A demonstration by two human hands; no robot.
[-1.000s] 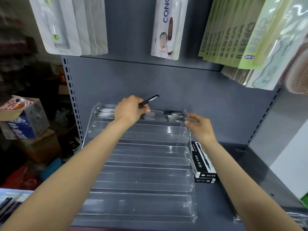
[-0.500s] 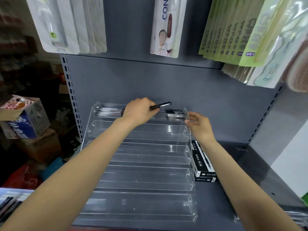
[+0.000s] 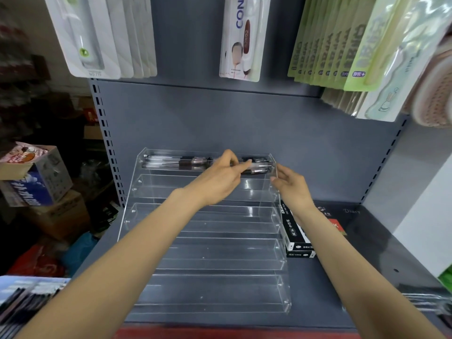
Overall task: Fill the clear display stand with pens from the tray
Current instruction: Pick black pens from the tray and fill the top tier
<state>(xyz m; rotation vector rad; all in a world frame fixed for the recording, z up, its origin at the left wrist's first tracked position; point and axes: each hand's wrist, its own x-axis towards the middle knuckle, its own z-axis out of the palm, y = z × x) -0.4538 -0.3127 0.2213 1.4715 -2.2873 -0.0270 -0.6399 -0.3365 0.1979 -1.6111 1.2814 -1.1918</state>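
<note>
Left hand point(image 3: 220, 177) up at the top tier of the clear display stand point(image 3: 210, 260), fingers point(image 3: 241, 165) pinched on a pen point(image 3: 256, 165) that lies almost level along the row. Right hand point(image 3: 292, 187) just beside the stand's right end wall, fingertips touching its upper corner, loosely curled and holding nothing. More pens point(image 3: 171, 161) already in that top tier, beyond and to the left of the pinching fingers; every tier nearer than the fingers empty. Tray point(image 3: 22, 299) well below and to the left of the left hand, blurred, with dark pens in it.

Likely step: settling this pen into the top row. Best kept parallel to its neighbours, lowered until it rests, then released gently. Steadying the end wall meanwhile should keep the light stand from sliding on the shelf point(image 3: 367, 260).
</note>
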